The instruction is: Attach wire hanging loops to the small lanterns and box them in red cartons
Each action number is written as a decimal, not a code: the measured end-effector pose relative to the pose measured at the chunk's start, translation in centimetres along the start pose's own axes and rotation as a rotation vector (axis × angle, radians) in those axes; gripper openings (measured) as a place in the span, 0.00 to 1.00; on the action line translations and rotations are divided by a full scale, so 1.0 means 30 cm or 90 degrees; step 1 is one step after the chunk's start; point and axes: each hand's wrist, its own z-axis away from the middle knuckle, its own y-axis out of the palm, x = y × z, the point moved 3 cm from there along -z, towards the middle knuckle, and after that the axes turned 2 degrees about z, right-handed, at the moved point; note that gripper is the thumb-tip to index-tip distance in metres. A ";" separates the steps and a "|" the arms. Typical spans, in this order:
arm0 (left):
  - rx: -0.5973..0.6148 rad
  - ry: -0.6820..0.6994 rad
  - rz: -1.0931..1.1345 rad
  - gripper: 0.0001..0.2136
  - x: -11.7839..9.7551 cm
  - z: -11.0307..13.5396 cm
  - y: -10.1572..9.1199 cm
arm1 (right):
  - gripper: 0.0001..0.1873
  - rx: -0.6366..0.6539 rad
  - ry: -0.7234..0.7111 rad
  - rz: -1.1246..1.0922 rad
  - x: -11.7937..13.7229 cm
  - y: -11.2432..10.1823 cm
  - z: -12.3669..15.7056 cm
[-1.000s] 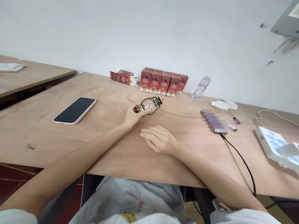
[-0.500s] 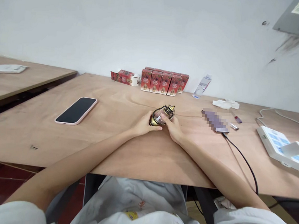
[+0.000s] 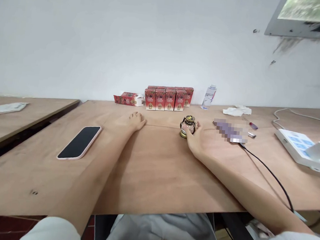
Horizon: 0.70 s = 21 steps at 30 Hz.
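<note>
A small brass and glass lantern [image 3: 187, 126] stands upright on the wooden table [image 3: 156, 171]. My right hand [image 3: 196, 137] is wrapped round its near side, thumb and fingers on the glass. My left hand [image 3: 136, 121] reaches far forward and rests on the table with its fingers curled, holding nothing I can see. It lies just short of a row of red boxes [image 3: 167, 97] against the wall, with one more red box [image 3: 127, 98] lying on its side to the left.
A black phone in a pink case [image 3: 79, 142] lies at the left. A water bottle [image 3: 208, 97], crumpled tissue [image 3: 236, 111], a blurred device with a black cable [image 3: 229, 130] and a white power strip [image 3: 302, 148] are at the right. Another table [image 3: 16, 118] stands left.
The lantern passed from my left hand to my right, moved right and now stands upright. My left hand let go and stretched toward the red boxes. The camera tilted up.
</note>
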 end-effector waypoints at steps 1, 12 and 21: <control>-0.014 0.002 -0.013 0.23 0.007 -0.022 0.000 | 0.37 -0.034 -0.043 0.049 0.021 -0.008 0.018; -0.083 0.091 -0.077 0.25 -0.040 -0.280 0.038 | 0.28 0.144 -0.773 0.033 0.276 -0.012 0.302; -0.032 0.149 -0.149 0.22 0.033 -0.373 -0.045 | 0.26 0.277 -0.738 -0.043 0.287 0.014 0.288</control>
